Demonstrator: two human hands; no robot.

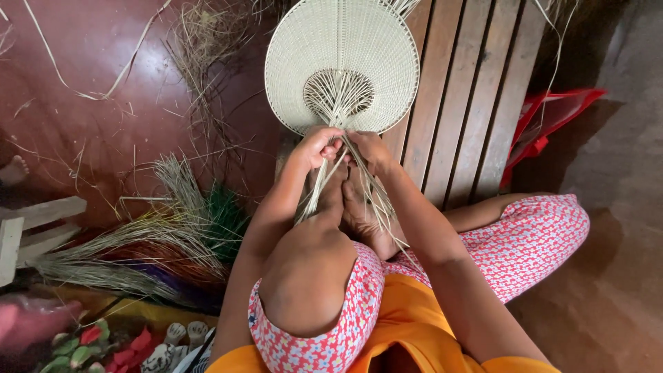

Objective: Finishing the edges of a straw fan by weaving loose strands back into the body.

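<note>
Head view: left hand [316, 146], right hand [368, 148] both pinching strands at woven fan [342, 62] base.

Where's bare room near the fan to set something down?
Free: the wooden slats right of the woven fan, and the red floor upper left, lightly strewn. Crowded: the fibre bundles lower left; both hands, left hand and right hand, at the fan's base.

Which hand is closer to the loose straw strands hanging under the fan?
Probably the left hand: it already pinches the loose strands below the woven fan. The right hand grips the fan's base beside it.
</note>
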